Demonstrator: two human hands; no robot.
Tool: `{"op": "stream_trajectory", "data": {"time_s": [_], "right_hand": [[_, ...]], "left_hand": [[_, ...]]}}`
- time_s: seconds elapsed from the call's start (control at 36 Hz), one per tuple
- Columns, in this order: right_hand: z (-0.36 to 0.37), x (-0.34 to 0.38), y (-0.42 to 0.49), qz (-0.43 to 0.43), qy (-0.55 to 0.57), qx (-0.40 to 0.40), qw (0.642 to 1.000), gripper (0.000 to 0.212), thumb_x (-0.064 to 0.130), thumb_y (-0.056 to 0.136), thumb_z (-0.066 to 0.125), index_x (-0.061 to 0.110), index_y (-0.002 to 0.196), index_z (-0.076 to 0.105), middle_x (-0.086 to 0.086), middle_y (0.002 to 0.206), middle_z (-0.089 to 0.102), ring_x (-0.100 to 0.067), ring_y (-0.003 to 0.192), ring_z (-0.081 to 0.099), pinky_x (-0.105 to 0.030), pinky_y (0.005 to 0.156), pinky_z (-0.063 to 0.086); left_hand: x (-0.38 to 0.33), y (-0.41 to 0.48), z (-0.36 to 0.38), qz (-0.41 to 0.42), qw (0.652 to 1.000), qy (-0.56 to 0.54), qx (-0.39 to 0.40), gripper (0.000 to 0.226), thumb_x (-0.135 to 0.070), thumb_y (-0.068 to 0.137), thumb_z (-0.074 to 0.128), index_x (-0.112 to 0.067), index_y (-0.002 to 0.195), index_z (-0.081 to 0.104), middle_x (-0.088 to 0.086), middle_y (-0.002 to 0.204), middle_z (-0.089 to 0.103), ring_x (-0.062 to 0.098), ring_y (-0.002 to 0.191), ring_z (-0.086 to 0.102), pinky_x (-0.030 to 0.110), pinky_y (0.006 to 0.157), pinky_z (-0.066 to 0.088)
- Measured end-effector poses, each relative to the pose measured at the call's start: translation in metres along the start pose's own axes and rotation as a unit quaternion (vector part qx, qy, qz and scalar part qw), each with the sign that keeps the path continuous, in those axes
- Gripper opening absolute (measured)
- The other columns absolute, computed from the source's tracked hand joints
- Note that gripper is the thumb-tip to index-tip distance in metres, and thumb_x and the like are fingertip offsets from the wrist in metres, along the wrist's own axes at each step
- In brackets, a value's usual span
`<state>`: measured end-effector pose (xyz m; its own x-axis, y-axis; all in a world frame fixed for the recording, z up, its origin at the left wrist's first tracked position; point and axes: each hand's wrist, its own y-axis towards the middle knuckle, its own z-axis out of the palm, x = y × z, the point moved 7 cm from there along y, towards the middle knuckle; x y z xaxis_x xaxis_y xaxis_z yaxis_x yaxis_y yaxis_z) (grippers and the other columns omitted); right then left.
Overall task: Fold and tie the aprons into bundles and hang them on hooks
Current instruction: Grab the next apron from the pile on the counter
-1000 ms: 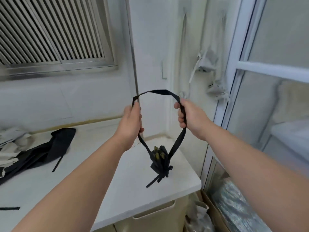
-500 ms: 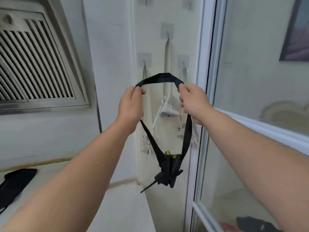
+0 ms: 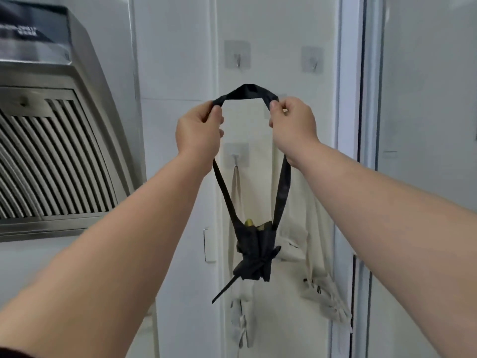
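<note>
The black apron bundle is a tight dark roll cinched by a knotted tie, with one loose tail slanting down to the left and a bit of yellow showing at its top. It dangles in the air from its neck strap, which the left hand and right hand pinch and spread into an arch below the upper left hook and upper right hook — clear adhesive pads on the white wall. Behind it hang cream apron bundles, one strap looped over a lower hook.
</note>
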<state>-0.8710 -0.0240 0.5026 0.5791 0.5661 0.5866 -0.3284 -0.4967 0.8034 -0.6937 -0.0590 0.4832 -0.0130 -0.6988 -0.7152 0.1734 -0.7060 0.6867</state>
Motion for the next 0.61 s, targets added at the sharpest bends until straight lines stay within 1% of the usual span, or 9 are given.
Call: {"op": "stream_trajectory", "data": {"time_s": [0.08, 0.11, 0.17, 0.22, 0.33, 0.39, 0.47, 0.53, 0.61], "right_hand": [[0.008, 0.001, 0.032, -0.01, 0.01, -0.02, 1.0, 0.021, 0.026, 0.1, 0.04, 0.013, 0.089, 0.051, -0.003, 0.088, 0.057, -0.017, 0.073, 0.047, -0.026, 0.062, 0.037], [0.011, 0.002, 0.044, -0.013, 0.016, -0.027, 0.999, 0.02, 0.026, 0.1, 0.04, 0.014, 0.089, 0.05, -0.003, 0.088, 0.057, -0.017, 0.072, 0.047, -0.026, 0.063, 0.037], [0.015, 0.005, 0.069, -0.023, 0.028, -0.048, 0.998, 0.022, 0.026, 0.1, 0.039, 0.017, 0.081, 0.046, -0.003, 0.086, 0.056, -0.017, 0.071, 0.047, -0.027, 0.062, 0.037], [0.02, 0.01, 0.088, -0.038, 0.029, -0.061, 0.997, 0.026, 0.027, 0.1, 0.039, 0.02, 0.076, 0.042, -0.002, 0.084, 0.055, -0.016, 0.07, 0.046, -0.027, 0.061, 0.037], [0.029, 0.019, 0.118, -0.065, 0.025, -0.074, 0.995, 0.019, 0.028, 0.1, 0.04, 0.015, 0.087, 0.047, -0.001, 0.085, 0.056, -0.016, 0.072, 0.047, -0.026, 0.06, 0.037], [0.034, 0.019, 0.132, -0.067, -0.001, -0.073, 0.995, 0.02, 0.028, 0.1, 0.04, 0.015, 0.086, 0.047, 0.001, 0.082, 0.054, -0.015, 0.072, 0.047, -0.023, 0.057, 0.035], [0.043, 0.011, 0.146, -0.053, -0.082, -0.059, 0.993, 0.037, 0.032, 0.098, 0.043, 0.016, 0.065, 0.037, 0.003, 0.063, 0.04, -0.012, 0.056, 0.036, -0.02, 0.046, 0.024], [0.048, 0.004, 0.146, -0.044, -0.113, -0.043, 0.992, 0.046, 0.033, 0.096, 0.045, 0.018, 0.057, 0.025, 0.001, 0.054, 0.028, -0.014, 0.049, 0.025, -0.026, 0.042, 0.017], [0.052, -0.003, 0.138, -0.048, -0.102, -0.022, 0.993, 0.046, 0.027, 0.093, 0.046, 0.019, 0.055, 0.02, 0.001, 0.052, 0.021, -0.015, 0.048, 0.019, -0.031, 0.046, 0.015]], "left_hand": [[-0.005, 0.029, 0.007, 0.019, 1.0, -0.017, -0.018, 0.027, -0.025, 0.096, 0.053, -0.022, 0.123, 0.058, -0.01, 0.081, 0.064, -0.002, 0.049, 0.055, 0.018, 0.057, 0.041], [-0.008, 0.039, 0.009, 0.032, 0.999, -0.015, -0.025, 0.026, -0.025, 0.096, 0.054, -0.024, 0.122, 0.054, -0.01, 0.083, 0.065, -0.002, 0.05, 0.057, 0.02, 0.059, 0.042], [-0.018, 0.06, 0.015, 0.065, 0.997, -0.005, -0.033, 0.019, -0.025, 0.096, 0.052, -0.027, 0.115, 0.05, -0.009, 0.084, 0.066, 0.0, 0.051, 0.059, 0.021, 0.059, 0.042], [-0.026, 0.079, 0.02, 0.092, 0.995, -0.004, -0.036, 0.013, -0.024, 0.097, 0.05, -0.027, 0.109, 0.053, -0.007, 0.084, 0.066, 0.002, 0.051, 0.059, 0.021, 0.056, 0.042], [-0.037, 0.109, 0.024, 0.132, 0.99, 0.004, -0.055, 0.011, -0.022, 0.096, 0.052, -0.028, 0.096, 0.06, -0.009, 0.081, 0.066, 0.005, 0.051, 0.063, 0.025, 0.057, 0.046], [-0.037, 0.12, 0.025, 0.144, 0.987, 0.029, -0.068, 0.015, -0.02, 0.095, 0.052, -0.028, 0.088, 0.062, -0.008, 0.077, 0.066, 0.005, 0.052, 0.065, 0.03, 0.061, 0.053], [-0.029, 0.13, 0.028, 0.149, 0.981, 0.098, -0.082, 0.023, -0.016, 0.089, 0.052, -0.025, 0.07, 0.061, 0.004, 0.072, 0.069, 0.011, 0.059, 0.067, 0.035, 0.068, 0.057], [-0.025, 0.13, 0.028, 0.159, 0.973, 0.143, -0.085, 0.021, -0.017, 0.086, 0.052, -0.023, 0.071, 0.067, 0.002, 0.067, 0.069, 0.015, 0.066, 0.066, 0.028, 0.069, 0.054], [-0.02, 0.127, 0.026, 0.179, 0.961, 0.194, -0.086, 0.02, -0.021, 0.086, 0.055, -0.025, 0.076, 0.071, -0.006, 0.067, 0.067, 0.008, 0.066, 0.059, 0.015, 0.056, 0.043]]}}
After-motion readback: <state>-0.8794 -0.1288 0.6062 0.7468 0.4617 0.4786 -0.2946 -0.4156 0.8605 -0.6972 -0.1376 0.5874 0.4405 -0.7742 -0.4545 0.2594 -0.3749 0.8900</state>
